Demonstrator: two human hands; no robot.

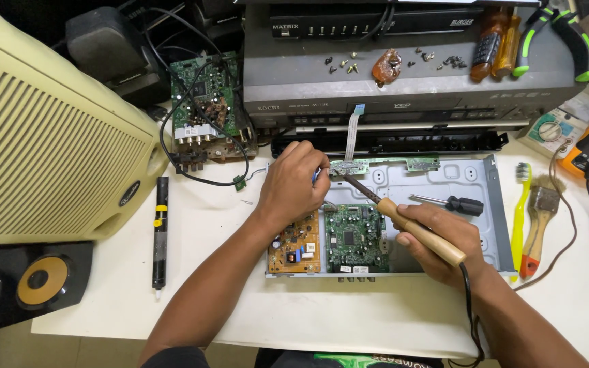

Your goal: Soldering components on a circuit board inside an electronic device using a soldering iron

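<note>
A soldering iron [403, 217] is grasped by the right hand [444, 245], the fingers being wrapped round its wooden handle. Its long axis is laid diagonally: the metal tip is pointed up and to the left, towards a narrow green strip board [384, 164], while the cord end is directed down and to the right, where a black cord [470, 307] is seen leaving the handle. The iron is held above an open metal chassis [485, 204] on the white table [308, 313].

The left hand [293, 185] is curled in a pinch at the strip board's left end, just beside the tip; what is pinched is hidden by the fingers, possibly solder wire. A white ribbon cable [352, 133] is run up from the strip board.

Inside the chassis, an orange board [296, 247] and a square green board [356, 237] are set side by side, partly covered by the left wrist and the iron. A black-handled screwdriver [452, 203] is laid across the bare sheet-metal floor, near the right hand.

To the right of the chassis are a yellow toothbrush [521, 211] and a bristle brush [540, 221]. A black pen-shaped tool [160, 232] is laid lengthways to the left, beside a ribbed cream speaker [42, 136]. Loose screws [342, 65] are scattered on a grey player [410, 82] behind.
</note>
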